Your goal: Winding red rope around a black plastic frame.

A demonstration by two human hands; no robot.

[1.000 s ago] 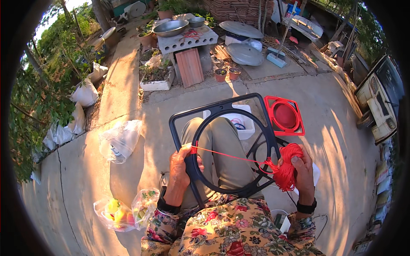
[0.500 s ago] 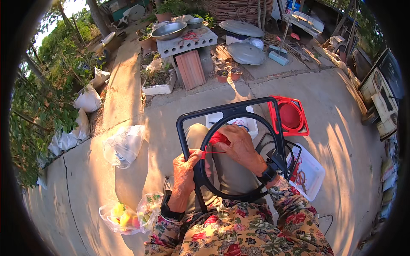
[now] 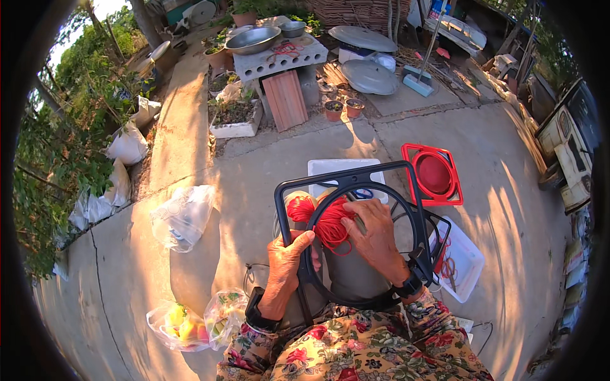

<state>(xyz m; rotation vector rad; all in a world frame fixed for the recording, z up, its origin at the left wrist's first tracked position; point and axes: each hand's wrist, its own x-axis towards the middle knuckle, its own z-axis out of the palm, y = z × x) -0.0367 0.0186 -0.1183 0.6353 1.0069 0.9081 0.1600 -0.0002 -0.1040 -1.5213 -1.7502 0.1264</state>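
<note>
A black plastic frame with a round ring inside it (image 3: 343,172) is held upright over my lap. My left hand (image 3: 284,265) is closed around the left side of the ring, thumb on top. A bundle of red cord (image 3: 332,227) passes by the ring's left edge, part of it showing inside the ring and part beyond its rim. My right hand (image 3: 376,238) reaches through the ring, with its fingers closed on the loose strands of the bundle. Its fingertips are partly hidden by the cord.
A white tray (image 3: 321,168) and a red frame with a round centre (image 3: 434,174) lie ahead on the concrete. Right of my lap, a white tray (image 3: 469,282) holds scissors (image 3: 450,268). Plastic bags (image 3: 185,216) lie to the left. A block table (image 3: 283,60) stands beyond.
The red cord bundle, compact in my right hand before, now hangs spread out and looser. The taut strand at my left hand no longer shows. The frame has shifted slightly right and down.
</note>
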